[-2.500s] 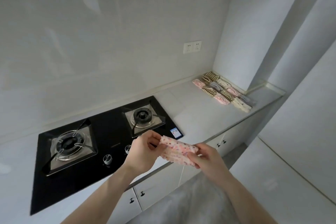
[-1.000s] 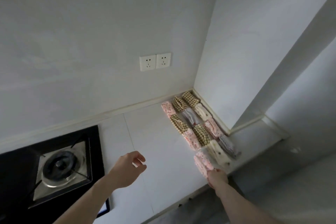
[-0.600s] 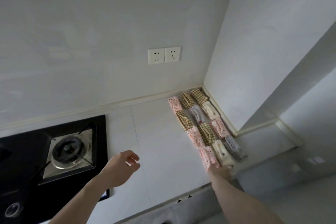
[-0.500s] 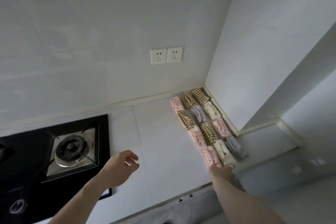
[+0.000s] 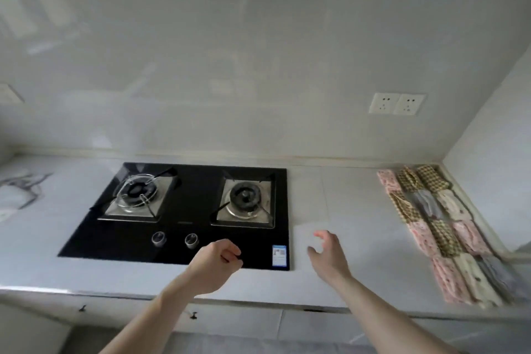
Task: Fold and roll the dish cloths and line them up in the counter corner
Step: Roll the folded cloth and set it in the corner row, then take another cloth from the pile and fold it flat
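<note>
Your right hand (image 5: 327, 256) has let go of the pink roll: it now hangs empty, fingers spread wide, over the worktop (image 5: 344, 210). Your left hand (image 5: 215, 264) is loosely curled, holding nothing. The rolled dish cloths (image 5: 442, 233) sit lined up in the right corner, so fetch the next cloth.

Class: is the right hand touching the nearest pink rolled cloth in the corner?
Apart. The head view shows bare counter between the right hand and the pink rolled cloth.
</note>
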